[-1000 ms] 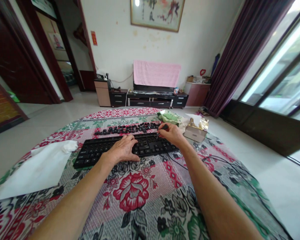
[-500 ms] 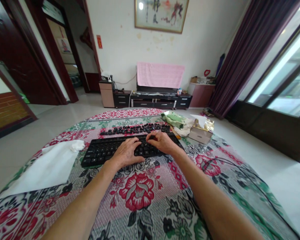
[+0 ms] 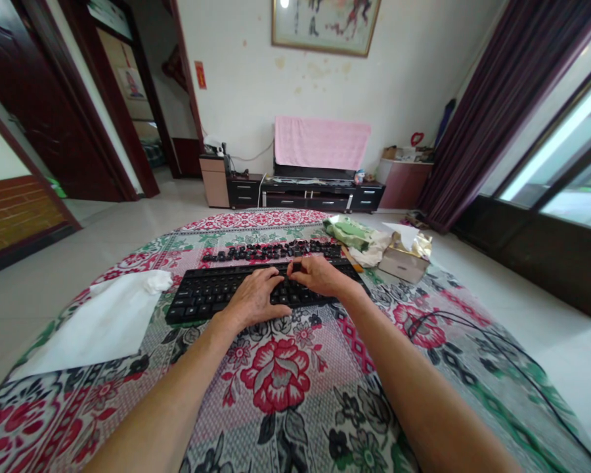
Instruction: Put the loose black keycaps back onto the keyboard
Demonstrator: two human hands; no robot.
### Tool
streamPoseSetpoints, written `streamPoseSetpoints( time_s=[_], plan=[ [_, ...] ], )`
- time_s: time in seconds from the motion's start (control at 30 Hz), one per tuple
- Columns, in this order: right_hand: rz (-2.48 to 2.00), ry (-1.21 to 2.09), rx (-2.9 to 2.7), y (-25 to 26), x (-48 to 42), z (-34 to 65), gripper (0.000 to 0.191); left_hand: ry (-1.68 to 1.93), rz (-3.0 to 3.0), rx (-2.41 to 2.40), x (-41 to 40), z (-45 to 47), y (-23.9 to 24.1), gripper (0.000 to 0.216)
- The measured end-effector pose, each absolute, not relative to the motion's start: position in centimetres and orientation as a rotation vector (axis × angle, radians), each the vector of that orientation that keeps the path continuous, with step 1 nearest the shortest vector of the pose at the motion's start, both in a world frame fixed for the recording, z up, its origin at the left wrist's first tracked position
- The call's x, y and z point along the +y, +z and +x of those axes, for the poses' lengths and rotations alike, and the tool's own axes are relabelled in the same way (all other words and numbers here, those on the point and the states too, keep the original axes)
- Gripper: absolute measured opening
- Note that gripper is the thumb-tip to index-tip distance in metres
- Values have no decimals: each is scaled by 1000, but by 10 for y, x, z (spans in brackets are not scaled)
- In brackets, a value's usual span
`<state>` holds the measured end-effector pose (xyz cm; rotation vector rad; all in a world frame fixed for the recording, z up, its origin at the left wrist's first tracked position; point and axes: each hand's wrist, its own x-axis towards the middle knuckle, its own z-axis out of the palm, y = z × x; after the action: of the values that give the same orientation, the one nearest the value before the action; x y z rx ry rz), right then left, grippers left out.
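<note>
A black keyboard (image 3: 201, 299) lies across a floral tablecloth (image 3: 276, 381). Behind it runs a row of loose black keycaps (image 3: 256, 251). My left hand (image 3: 256, 301) rests flat on the middle of the keyboard, fingers stretched over the keys. My right hand (image 3: 322, 276) is just right of it at the keyboard's back edge, its thumb and fingers pinched on a small black keycap (image 3: 296, 266) held down against the key rows.
A white tissue sheet (image 3: 103, 322) with a crumpled wad (image 3: 157, 280) lies left of the keyboard. A green packet (image 3: 347, 230), a tissue box (image 3: 402, 263) and an orange-handled tool (image 3: 352, 261) sit at the back right. A black cable (image 3: 473, 325) trails along the right edge.
My right hand has moved left from the right end of the loose keycap row onto the keyboard, close beside my left hand. The left hand has stayed on the keys.
</note>
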<state>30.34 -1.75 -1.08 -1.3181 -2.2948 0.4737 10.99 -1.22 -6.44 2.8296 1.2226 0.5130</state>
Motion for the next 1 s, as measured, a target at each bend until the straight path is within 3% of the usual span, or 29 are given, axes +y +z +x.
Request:
streamPoseSetpoints(
  time_s=[0.17,0.37,0.57,1.0],
  plan=[
    [-1410,538,-2354,-3,-9,297,15,502,2806,1251,-14,111,-63,69],
    [-1580,252,-2247,-10,-15,282,32,511,2810,1226,-13,109,-66,70],
    [-1793,74,-2047,-24,-19,272,25,538,2824,1212,-12,109,-67,71],
    [-1754,347,-1710,-36,-9,284,17,545,2835,1228,-12,110,-67,72]
  ],
)
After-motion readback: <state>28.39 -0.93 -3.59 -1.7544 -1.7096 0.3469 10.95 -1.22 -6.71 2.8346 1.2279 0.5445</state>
